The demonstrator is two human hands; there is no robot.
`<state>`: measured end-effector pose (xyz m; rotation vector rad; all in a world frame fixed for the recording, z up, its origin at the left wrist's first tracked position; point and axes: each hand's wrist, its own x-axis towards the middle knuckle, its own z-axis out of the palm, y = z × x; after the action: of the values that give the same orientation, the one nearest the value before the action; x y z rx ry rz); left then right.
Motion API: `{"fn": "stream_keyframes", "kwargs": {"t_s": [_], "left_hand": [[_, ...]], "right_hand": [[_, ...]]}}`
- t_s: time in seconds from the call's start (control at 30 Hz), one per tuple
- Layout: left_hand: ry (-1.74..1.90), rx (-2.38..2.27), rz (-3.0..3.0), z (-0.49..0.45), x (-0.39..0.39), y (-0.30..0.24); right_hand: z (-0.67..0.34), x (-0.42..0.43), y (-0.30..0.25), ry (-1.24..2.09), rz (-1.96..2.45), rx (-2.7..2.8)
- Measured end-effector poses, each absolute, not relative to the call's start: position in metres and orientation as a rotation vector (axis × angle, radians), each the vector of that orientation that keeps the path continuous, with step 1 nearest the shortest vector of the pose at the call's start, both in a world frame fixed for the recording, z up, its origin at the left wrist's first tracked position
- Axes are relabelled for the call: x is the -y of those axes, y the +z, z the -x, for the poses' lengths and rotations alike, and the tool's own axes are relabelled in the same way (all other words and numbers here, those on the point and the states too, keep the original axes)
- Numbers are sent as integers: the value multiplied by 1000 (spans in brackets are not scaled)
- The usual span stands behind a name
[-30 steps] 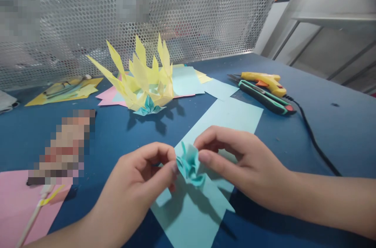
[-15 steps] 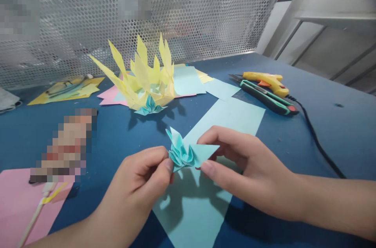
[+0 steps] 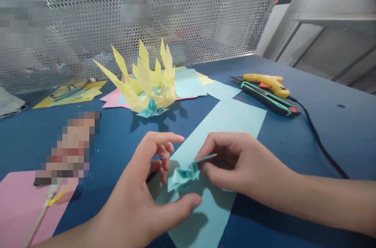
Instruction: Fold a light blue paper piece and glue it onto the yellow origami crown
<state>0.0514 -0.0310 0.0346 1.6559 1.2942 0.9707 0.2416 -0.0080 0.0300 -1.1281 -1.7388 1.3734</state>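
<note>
Between thumb and fingers, my right hand point(image 3: 232, 162) pinches a small light-blue folded paper piece point(image 3: 185, 176) by its right end. The piece is pleated and tilted over. My left hand point(image 3: 155, 185) is spread around its left side, thumb and fingers apart, not gripping it. Below both hands lies a long light-blue paper strip point(image 3: 235, 123). Beyond them stands a yellow folded-paper crown point(image 3: 143, 76) with tall points. On its front sits a similar blue folded piece point(image 3: 152, 108).
A yellow glue gun point(image 3: 268, 83) with a black cord and a green-black utility knife point(image 3: 268, 98) lie at right. A blurred-out object point(image 3: 70, 146) with a white cable point(image 3: 37, 218) is at left, near pink paper point(image 3: 17, 197). Behind rises a perforated metal panel point(image 3: 190, 13).
My left hand has let go of the blue folded paper piece and opened. The piece has turned and tipped lower in my right hand, its right flap now seen edge-on.
</note>
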Motion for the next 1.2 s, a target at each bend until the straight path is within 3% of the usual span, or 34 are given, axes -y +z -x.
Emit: {"fn": "stream_keyframes", "kwargs": {"t_s": [0.2, 0.7, 1.2], "left_hand": [[799, -1225, -1690, -46, 24, 35], [807, -1222, -1429, -49, 22, 37], [808, -1217, -1295, -47, 20, 38]], "right_hand": [[-243, 9, 32, 1402, 998, 1853], [-244, 7, 29, 1454, 1012, 1733], [-248, 6, 30, 927, 740, 2050]]}}
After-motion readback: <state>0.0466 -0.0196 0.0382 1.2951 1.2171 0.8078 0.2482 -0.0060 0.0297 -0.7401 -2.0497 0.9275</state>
